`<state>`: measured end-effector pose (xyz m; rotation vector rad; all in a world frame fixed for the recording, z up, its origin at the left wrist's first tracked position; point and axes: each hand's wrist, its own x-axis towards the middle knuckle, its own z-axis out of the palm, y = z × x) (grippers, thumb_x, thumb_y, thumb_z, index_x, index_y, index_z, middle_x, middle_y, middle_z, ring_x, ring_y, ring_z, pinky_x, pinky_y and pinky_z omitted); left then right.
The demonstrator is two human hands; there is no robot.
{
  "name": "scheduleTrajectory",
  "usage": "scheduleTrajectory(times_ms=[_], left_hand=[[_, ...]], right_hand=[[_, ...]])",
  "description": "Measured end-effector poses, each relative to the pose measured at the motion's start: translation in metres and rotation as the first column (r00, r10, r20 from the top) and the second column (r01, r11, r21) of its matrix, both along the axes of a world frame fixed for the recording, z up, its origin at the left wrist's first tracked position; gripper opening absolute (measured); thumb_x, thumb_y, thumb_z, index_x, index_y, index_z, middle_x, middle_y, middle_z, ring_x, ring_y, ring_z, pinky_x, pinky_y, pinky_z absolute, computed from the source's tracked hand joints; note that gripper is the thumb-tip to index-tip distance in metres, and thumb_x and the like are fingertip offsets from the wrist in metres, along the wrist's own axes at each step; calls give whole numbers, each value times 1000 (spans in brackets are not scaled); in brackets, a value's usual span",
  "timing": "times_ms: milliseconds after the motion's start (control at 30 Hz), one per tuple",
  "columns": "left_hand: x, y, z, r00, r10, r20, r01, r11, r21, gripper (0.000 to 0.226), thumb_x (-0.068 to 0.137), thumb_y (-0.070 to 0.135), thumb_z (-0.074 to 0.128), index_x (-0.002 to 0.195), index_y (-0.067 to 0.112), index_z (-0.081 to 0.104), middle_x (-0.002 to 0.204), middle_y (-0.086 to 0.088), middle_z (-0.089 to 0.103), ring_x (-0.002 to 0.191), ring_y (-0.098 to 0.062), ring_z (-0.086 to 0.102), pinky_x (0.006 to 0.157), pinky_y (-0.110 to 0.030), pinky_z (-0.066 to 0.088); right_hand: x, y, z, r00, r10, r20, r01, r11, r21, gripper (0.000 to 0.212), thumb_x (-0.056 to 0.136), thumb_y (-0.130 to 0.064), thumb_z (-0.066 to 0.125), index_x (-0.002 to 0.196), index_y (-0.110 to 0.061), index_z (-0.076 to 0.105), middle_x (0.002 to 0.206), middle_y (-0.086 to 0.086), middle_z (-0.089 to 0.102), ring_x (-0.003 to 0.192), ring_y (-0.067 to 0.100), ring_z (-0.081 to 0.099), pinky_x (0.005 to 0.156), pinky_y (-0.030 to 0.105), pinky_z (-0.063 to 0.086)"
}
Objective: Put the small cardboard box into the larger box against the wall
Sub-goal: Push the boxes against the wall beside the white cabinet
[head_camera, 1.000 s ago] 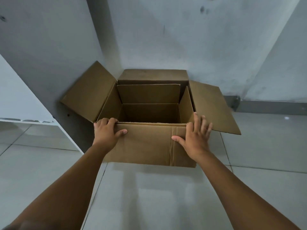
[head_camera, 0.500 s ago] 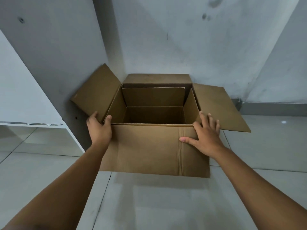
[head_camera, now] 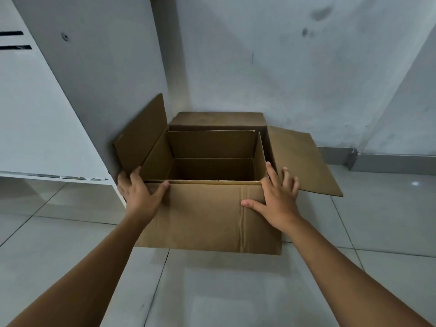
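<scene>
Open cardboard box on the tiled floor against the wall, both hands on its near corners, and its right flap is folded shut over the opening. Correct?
Not quite. The head view shows the cardboard box's right flap splayed outward over the floor, not folded shut. The left hand and right hand do rest on the near corners.

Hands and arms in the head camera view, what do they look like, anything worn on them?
Both arms are bare from the bottom edge of the picture up to the wrists: no sleeves show. The left hand and right hand wear no gloves, and no watch, ring or bracelet is visible. Fingernails are short and unpainted.
</scene>
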<state>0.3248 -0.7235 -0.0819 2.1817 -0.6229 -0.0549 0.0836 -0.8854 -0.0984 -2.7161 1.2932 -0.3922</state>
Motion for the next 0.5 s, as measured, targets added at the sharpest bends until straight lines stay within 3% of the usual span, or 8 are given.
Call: scheduleTrajectory(times_ms=[133,267,500], left_hand=[[-21,-3,-14,997,-26,75,16,993,121,91,82,57,57,151,22,12,161,-11,-13,150,-32,2,121,-47,19],[-29,-13,-21,991,-119,53,109,982,154,93,85,53,55,153,14,4,162,-11,-13,149,-27,-15,121,-44,1],[-18,-20,-26,986,-155,63,135,959,251,94,86,57,49,153,16,-2,162,-8,-16,148,-27,-21,121,-49,1]], right_hand=[[4,1,-3,1000,-22,18,23,998,-63,68,72,-73,47,113,-20,52,160,3,11,144,39,8,114,59,8],[6,-1,-7,998,-32,58,36,997,-74,74,71,-72,51,127,-23,46,159,3,14,144,39,10,114,59,9],[7,-3,-9,999,-52,15,53,996,-78,92,71,-74,45,144,-20,28,160,3,8,145,36,6,115,59,5]])
